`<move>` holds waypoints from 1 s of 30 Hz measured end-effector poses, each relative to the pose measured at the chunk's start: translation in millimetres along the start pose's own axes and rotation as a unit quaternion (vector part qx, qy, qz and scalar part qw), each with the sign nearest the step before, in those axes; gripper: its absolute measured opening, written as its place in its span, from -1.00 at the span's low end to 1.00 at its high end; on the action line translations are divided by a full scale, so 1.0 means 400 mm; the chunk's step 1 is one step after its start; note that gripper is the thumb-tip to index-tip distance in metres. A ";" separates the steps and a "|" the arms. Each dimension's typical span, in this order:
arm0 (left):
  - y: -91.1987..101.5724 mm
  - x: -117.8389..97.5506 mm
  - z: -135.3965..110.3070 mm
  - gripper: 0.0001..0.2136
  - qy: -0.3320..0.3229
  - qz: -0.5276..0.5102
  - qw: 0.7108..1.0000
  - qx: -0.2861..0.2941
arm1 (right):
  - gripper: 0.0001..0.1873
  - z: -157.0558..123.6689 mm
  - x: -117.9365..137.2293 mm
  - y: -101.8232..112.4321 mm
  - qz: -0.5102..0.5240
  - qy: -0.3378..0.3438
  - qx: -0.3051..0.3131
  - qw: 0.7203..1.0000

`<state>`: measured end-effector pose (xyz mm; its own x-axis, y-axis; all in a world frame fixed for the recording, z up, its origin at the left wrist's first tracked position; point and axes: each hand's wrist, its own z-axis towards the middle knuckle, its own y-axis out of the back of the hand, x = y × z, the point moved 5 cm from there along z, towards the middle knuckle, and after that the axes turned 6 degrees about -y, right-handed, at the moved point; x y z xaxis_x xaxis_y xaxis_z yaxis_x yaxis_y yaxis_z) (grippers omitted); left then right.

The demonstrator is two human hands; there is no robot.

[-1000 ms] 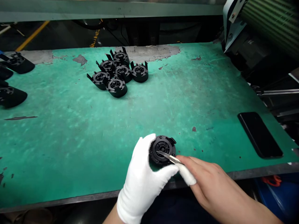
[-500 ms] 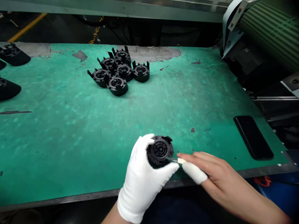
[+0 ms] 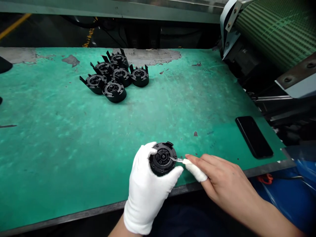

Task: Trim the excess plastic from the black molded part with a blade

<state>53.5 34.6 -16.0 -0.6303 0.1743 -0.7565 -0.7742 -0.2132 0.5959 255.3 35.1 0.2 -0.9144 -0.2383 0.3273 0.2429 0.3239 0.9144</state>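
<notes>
My left hand (image 3: 148, 187), in a white glove, is closed around a round black plastic part (image 3: 163, 158) held above the near edge of the green table (image 3: 74, 148). My right hand (image 3: 219, 184) is bare except for a white wrap on one finger. It pinches a small metal blade (image 3: 178, 160) whose tip touches the face of the part.
Several similar black round parts (image 3: 113, 77) are grouped at the far middle of the table. A black phone (image 3: 253, 136) lies near the right edge. A green ribbed machine (image 3: 276, 33) stands at the right. Dark parts (image 3: 3, 64) sit at the far left edge.
The view has shifted to the right. My right hand drew back slightly, so the blade tip moved from the part's centre toward its right side. My left hand keeps its grip.
</notes>
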 end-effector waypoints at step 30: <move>0.062 0.064 0.118 -0.26 -0.029 -0.028 0.958 0.284 | -0.51 0.170 0.016 0.057 -0.104 0.158 0.069 0.980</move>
<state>15.5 79.4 -7.9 -0.5767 0.2268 -0.7849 -0.7028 0.3521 0.6181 232.9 103.1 7.2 -0.7881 -0.5768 0.2149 -0.0037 0.3536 0.9354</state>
